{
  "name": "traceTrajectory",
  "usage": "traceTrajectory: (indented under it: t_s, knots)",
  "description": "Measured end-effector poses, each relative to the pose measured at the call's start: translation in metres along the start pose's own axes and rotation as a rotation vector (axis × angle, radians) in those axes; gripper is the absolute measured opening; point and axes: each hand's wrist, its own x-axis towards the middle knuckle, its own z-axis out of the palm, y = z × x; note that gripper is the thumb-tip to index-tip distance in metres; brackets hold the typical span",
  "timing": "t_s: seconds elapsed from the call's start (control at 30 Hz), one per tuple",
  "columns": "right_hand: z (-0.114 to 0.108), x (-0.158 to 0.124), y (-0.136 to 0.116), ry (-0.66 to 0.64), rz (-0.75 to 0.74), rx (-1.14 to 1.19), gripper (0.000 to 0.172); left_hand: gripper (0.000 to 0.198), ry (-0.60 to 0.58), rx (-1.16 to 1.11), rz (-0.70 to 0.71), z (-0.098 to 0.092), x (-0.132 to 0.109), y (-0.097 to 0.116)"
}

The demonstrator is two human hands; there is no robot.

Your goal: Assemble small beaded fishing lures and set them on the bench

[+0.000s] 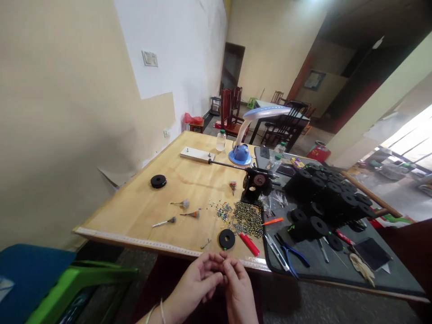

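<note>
My left hand (202,276) and my right hand (236,281) meet at the table's front edge, fingertips pinched together. Whatever lies between the fingers is too small or hidden to make out. Just beyond them a black ring-shaped spool (226,240) lies flat, with a red tube (249,244) to its right. A pile of small striped beads (247,218) spreads behind, beside a patch of mixed coloured bits (224,210). Several small brushes lie to the left, one with an orange handle (191,214).
A black hand-cranked device (255,184) with a long rod stands behind the beads. A blue lamp (240,154) is farther back. On the grey mat (357,274) are pliers (290,256), tweezers (276,253) and stacked black spools (308,228). Another spool (158,181) lies left.
</note>
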Motion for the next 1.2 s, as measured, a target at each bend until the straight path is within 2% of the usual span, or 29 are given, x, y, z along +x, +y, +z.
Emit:
traceTrajectory:
  t_s: [0.17,0.5,0.6,0.67,0.73,0.83,0.9,0.93,1.07,1.2]
  knots:
    - [-0.006,0.001,0.002,0.037,-0.016,-0.027,0.032,0.04,-0.077,-0.01,-0.055,0.006,0.0,-0.005]
    - [-0.018,0.005,0.002,0.072,-0.067,-0.141,0.034,0.049,0.005,0.104,-0.083,-0.001,0.0,-0.01]
    - [-0.023,0.008,-0.004,0.102,-0.141,-0.227,0.035,0.05,-0.005,0.167,-0.04,-0.002,0.001,-0.011]
    - [-0.033,0.01,-0.017,0.163,-0.252,-0.323,0.034,0.049,-0.005,0.202,-0.008,-0.003,0.002,-0.012]
    - [-0.05,0.012,-0.037,0.254,-0.412,-0.472,0.033,0.048,0.003,0.22,0.0,-0.005,0.002,-0.012]
    - [-0.084,0.017,-0.071,0.37,-0.645,-0.838,0.03,0.048,0.019,0.234,0.001,-0.006,0.002,-0.013]
    - [-0.104,0.023,-0.088,0.398,-0.77,-1.134,0.027,0.047,0.018,0.244,0.007,-0.007,0.001,-0.014]
    - [-0.111,0.026,-0.093,0.373,-0.809,-1.281,0.025,0.046,0.016,0.249,0.011,-0.006,0.0,-0.014]
    - [-0.121,0.039,-0.095,0.278,-0.806,-1.758,0.015,0.045,0.02,0.249,0.016,-0.004,0.0,-0.012]
    - [-0.114,0.046,-0.093,0.324,-0.772,-1.941,0.019,0.044,0.038,0.224,0.005,-0.005,0.0,-0.009]
